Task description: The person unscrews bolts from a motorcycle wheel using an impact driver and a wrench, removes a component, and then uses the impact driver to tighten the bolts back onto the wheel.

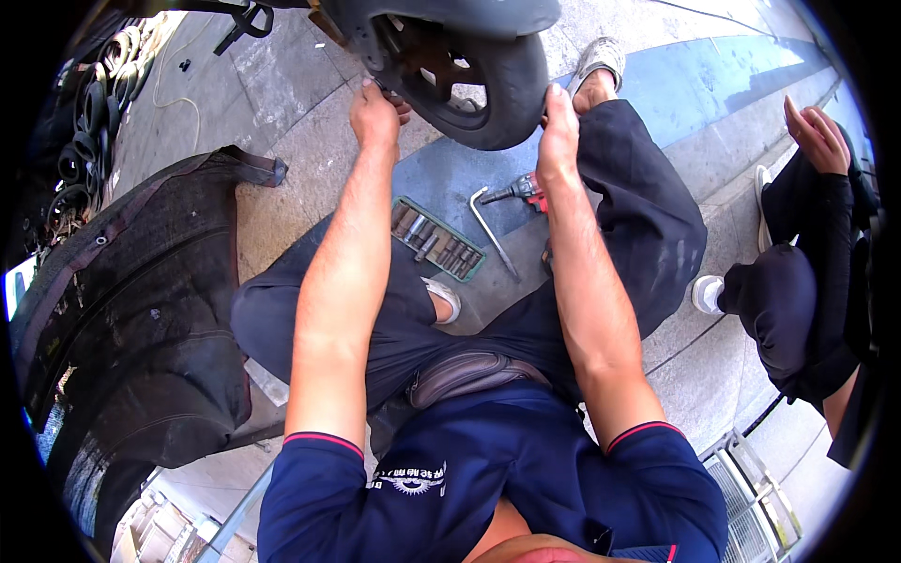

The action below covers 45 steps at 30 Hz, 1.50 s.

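The black rubber-tyred wheel (pixel 521 105) was before me beneath a dark grey curved fender (pixel 497 14), between my curled left grip (pixel 376 116) and my right grip (pixel 560 127), though whether either held anything I could not tell.

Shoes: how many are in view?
4: one shoe right of the tire; second shoe below the socket set; third shoe and fourth shoe at right, on the other person. More may be hidden.
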Tool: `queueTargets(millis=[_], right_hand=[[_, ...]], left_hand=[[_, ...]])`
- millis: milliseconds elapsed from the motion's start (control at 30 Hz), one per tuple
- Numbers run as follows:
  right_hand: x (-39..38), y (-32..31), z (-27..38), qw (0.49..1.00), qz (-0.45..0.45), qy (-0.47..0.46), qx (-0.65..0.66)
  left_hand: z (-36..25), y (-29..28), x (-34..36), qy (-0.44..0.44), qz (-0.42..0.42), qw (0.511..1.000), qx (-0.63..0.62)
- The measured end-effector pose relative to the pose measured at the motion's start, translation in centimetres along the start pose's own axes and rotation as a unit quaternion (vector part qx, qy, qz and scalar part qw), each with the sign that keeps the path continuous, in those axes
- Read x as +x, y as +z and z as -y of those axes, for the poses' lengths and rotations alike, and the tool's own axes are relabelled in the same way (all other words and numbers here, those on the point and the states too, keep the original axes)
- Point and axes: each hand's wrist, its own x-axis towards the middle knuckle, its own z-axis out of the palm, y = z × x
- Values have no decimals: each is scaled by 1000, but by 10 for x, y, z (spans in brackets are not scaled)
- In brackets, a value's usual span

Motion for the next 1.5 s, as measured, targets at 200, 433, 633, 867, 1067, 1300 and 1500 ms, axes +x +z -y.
queueTargets(millis=[200, 433, 633, 867, 1067, 1300, 1500], right_hand=[[-35, -5, -40, 985, -14, 29, -170], [-4, -150, -202, 770, 24, 424, -477], [-10, -146, -203, 795, 170, 421, -403], [-5, -72, -111, 885, 153, 383, -217], [23, -72, -25, 907, 49, 237, -343], [53, -86, 54, 977, 65, 131, -155], [84, -73, 47, 974, 134, 128, -129]], left_hand=[[-23, -63, 43, -79, 95, 992, 31], [-57, -93, -10, -104, 172, 949, -242], [-88, -55, -56, 93, 19, 974, -205], [-14, 6, -114, 401, -59, 885, 228], [-30, 23, -118, 416, -15, 890, 185], [-31, -14, -111, 386, -26, 909, 156], [-30, -34, -93, 357, -11, 930, 91]])
